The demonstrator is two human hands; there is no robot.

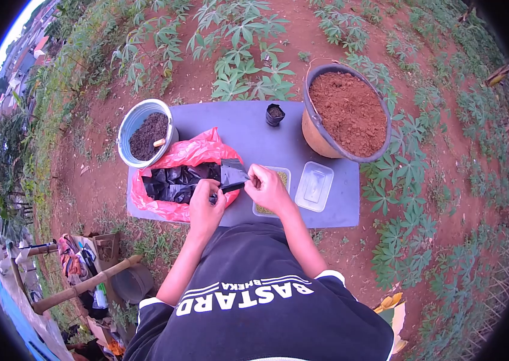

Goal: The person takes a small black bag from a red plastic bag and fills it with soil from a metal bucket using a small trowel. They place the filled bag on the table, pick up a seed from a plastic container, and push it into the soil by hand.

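A flat black plastic planting bag [232,173] is pinched between both my hands, just over the right end of a red plastic bag [197,149]. My left hand [206,203] grips its lower left edge with closed fingers. At its right edge, my right hand [266,189] is closed in a pinch. More black planting bags [173,183] lie crumpled inside the red bag. Partly behind my right hand sits a clear plastic box [288,180] holding small greenish grains that look like seeds.
On the grey table [236,117] stand a bucket of dark soil [148,135] at left, a small filled planting bag [274,114] at the back and a large pot of reddish soil [350,111] at right. A clear lid [314,186] lies near the front edge. Leafy plants surround the table.
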